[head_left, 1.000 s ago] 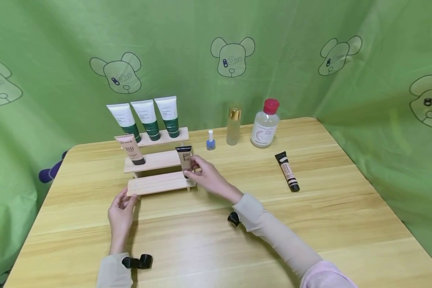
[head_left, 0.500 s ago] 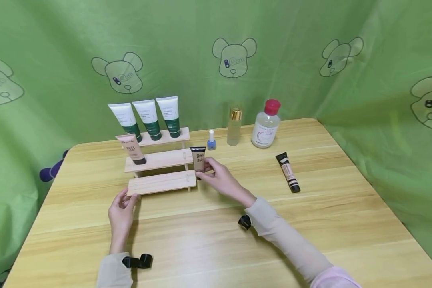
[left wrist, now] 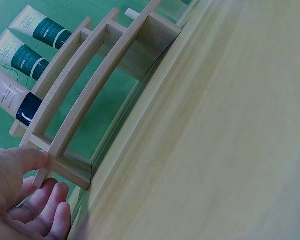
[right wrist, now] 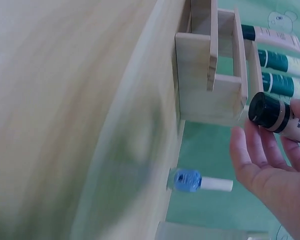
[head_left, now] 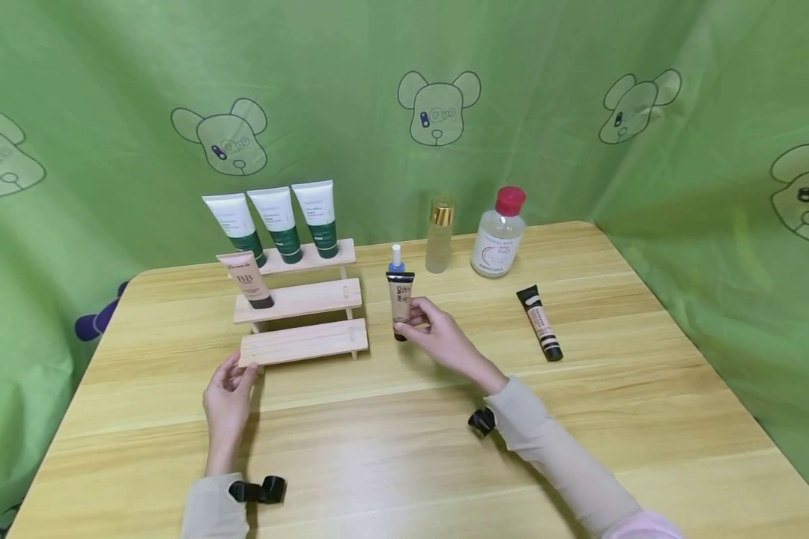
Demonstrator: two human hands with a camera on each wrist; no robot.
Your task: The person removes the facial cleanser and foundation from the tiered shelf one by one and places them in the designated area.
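Observation:
My right hand (head_left: 438, 335) holds a small beige cosmetic tube (head_left: 401, 299) upright by its lower part, to the right of the wooden tiered stand (head_left: 303, 343). In the right wrist view the tube's black cap (right wrist: 264, 110) points toward the table side, clear of the stand. With thumb and fingers, my left hand (head_left: 226, 398) pinches the front left corner of the stand's lowest shelf, as the left wrist view shows at the thumb (left wrist: 32, 158). A pink BB cream tube (head_left: 246, 280) stands on the middle shelf. Several white-and-green tubes (head_left: 273, 224) line the top one.
A blue nail polish bottle (head_left: 396, 263) is partly hidden behind the held tube. Behind it stand a gold-capped bottle (head_left: 439, 241) and a clear bottle with a red cap (head_left: 497, 243). A black-and-pink tube (head_left: 540, 323) lies on the table (head_left: 647, 419) at the right.
My right hand has carried the beige tube rightward from the stand's right end, so that it now overlaps the nail polish. My left hand has stayed at the stand's corner.

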